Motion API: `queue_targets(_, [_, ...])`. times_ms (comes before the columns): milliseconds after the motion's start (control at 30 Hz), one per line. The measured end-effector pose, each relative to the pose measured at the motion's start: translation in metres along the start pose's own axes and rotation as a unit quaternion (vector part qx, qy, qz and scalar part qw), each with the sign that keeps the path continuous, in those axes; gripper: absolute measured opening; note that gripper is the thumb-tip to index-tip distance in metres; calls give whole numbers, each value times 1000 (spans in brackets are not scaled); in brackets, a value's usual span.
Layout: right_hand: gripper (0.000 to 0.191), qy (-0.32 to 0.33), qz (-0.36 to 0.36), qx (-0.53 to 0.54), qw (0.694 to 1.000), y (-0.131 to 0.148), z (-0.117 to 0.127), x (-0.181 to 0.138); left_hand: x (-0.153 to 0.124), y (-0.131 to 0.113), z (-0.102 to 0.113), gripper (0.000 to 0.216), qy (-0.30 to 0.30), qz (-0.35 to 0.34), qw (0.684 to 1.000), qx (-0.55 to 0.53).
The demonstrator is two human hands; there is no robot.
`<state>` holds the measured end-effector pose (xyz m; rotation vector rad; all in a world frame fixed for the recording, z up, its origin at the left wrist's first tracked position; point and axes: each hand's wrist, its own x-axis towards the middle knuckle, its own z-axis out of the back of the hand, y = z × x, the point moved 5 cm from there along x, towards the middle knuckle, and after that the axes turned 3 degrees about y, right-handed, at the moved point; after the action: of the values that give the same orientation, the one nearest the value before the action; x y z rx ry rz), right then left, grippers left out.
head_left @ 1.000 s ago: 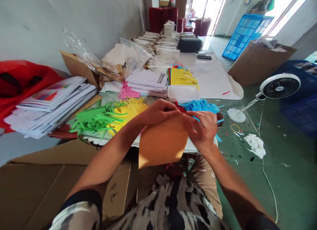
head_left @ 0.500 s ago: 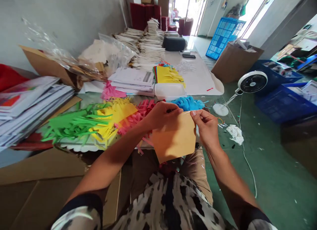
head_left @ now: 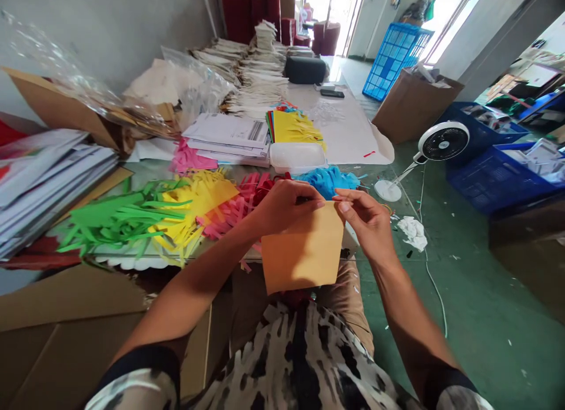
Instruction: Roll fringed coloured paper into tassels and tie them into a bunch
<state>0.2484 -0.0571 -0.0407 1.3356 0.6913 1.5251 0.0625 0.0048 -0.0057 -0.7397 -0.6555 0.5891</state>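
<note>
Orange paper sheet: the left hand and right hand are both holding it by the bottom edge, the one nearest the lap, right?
Not quite: the left hand and right hand are both holding the orange paper sheet by its top edge, farthest from the lap. The head view shows it.

No legible text, labels or numbers

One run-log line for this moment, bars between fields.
left hand: pinches orange sheet near top edge | right hand: at sheet's top right corner | beyond hands: blue strips
</note>
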Motion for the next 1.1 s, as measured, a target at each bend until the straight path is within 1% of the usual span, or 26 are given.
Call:
queue_targets(67, [16, -3, 16, -32, 999, 5, 0, 0, -1, 0, 0, 23, 1, -2, 1000, 11])
queue_targets(133, [9, -30, 43, -75, 996, 11, 1, -1, -1, 0, -2, 25, 3, 0, 1000, 15])
queue_targets(200, [6, -61, 87, -109, 988, 18, 1, -4, -2, 1, -4, 28, 12, 8, 1000, 14])
queue_targets(267, [7, -78, 146, -150, 975, 23, 0, -8, -2, 2, -5, 31, 23, 18, 999, 12])
queue_targets(333, [10, -79, 199, -199, 956, 25, -1, -11, -3, 3, -6, 32, 29, 22, 999, 15])
queue_targets(433, [14, -66, 245, -262, 931, 22, -1, -14, -4, 6, -6, 32, 29, 21, 999, 23])
queue_targets(500, [16, -57, 266, -276, 922, 21, -1, -14, -5, 9, -6, 30, 28, 26, 999, 20])
queue_targets(567, [17, -58, 261, -252, 930, 21, 0, -13, -6, 11, -6, 29, 28, 31, 999, 14])
queue_targets(633, [21, -51, 214, -206, 953, 19, 2, -9, -6, 11, -5, 28, 28, 27, 999, 13])
queue_targets(700, [25, -20, 152, -169, 974, 16, 1, -4, -6, 9, -4, 27, 28, 15, 999, 18])
queue_targets(767, [19, 21, 113, -148, 982, 13, -2, -2, -6, 8, -4, 26, 26, 0, 999, 28])
queue_targets(800, [13, 31, 108, -141, 984, 12, -3, -3, -6, 7, -4, 25, 25, -6, 999, 33])
queue_targets(867, [9, 23, 118, -141, 983, 12, -2, -4, -5, 7, -5, 23, 21, -16, 999, 43])
queue_targets(967, [9, -15, 158, -172, 972, 13, -1, -9, -5, 8, -7, 22, 18, -15, 999, 46])
queue_targets(1067, [11, -30, 206, -199, 958, 17, -1, -13, -4, 9, -9, 21, 19, -5, 999, 39])
queue_targets(1100, [11, -33, 212, -200, 956, 18, -1, -13, -4, 8, -9, 20, 21, -3, 999, 35])
